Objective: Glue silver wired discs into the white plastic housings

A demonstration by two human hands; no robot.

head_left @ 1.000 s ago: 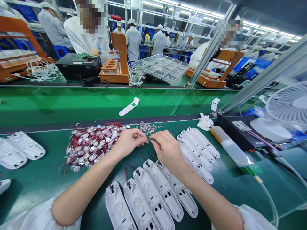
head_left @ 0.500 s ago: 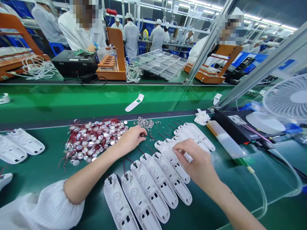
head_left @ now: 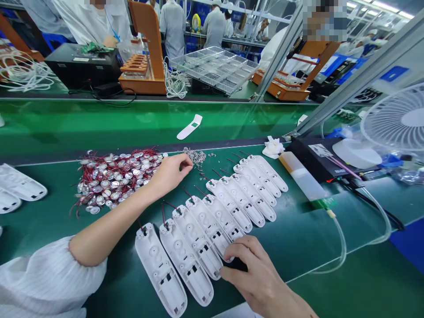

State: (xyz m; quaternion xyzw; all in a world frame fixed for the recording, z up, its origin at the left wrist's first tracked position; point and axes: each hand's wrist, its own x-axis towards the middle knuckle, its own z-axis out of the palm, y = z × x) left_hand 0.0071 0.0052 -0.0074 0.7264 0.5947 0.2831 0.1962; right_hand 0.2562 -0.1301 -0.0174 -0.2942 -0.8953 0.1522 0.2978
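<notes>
My left hand [head_left: 172, 173] is closed in a pinch beside a pile of small metal pieces [head_left: 196, 157]; whatever is between the fingertips is too small to make out. Left of that hand lies a heap of round silver discs with red wires [head_left: 115, 179]. A slanted row of white plastic housings [head_left: 190, 232], each with red wire at its top end, stretches across the green bench. Over the lower ends of the nearer housings is my right hand [head_left: 256, 274], its thumb and forefinger apart and nothing visible between them. The forefinger is at the end of one housing; contact is unclear.
More white housings [head_left: 23, 187] lie at the left. A white curved cover [head_left: 190, 126] rests on the green strip ahead. To the right are a clear tube bottle [head_left: 303, 176], a black box [head_left: 298, 154], crumpled tissue [head_left: 273, 146] and a fan [head_left: 397, 119]. Co-workers sit beyond.
My right hand has moved from over the middle of the housing row down to the lower ends of the nearer ones. My left hand stays by the metal pieces. The view has tilted down.
</notes>
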